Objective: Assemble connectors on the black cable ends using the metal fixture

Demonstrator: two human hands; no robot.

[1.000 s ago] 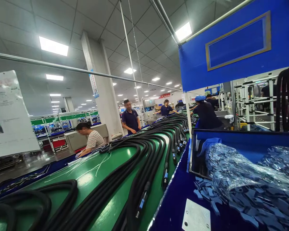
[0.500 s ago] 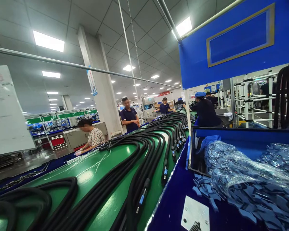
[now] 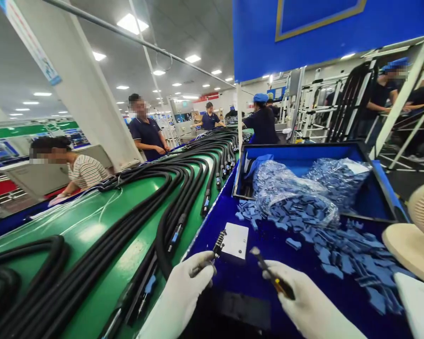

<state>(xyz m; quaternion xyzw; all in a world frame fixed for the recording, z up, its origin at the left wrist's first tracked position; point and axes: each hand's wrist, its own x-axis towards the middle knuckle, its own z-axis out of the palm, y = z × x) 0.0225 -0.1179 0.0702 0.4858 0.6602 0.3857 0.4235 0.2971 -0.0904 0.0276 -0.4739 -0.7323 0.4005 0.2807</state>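
Both my hands wear white gloves and sit low in the head view, over a blue bench top [image 3: 265, 278]. My left hand [image 3: 189, 282] is closed on a small black ridged connector [image 3: 219, 244] whose tip rests by a white metal plate [image 3: 236, 240]. My right hand [image 3: 300, 296] is closed on a thin tool with a yellow-and-black handle [image 3: 272, 275], its tip pointing up and left towards the plate. Loose blue foam pieces [image 3: 335, 254] lie scattered on the bench just beyond my right hand.
A green conveyor [image 3: 92, 226] on the left carries several black cables [image 3: 155, 197] with blue-tipped plugs. A blue bin [image 3: 371, 188] holds plastic bags of blue pieces [image 3: 289, 197]. A beige fan [image 3: 417, 235] stands at the right. Several co-workers stand along the line.
The view has swung down and to the right. My two gloved hands have come into sight with the connector and the tool; before, only the conveyor, bin and plate showed.
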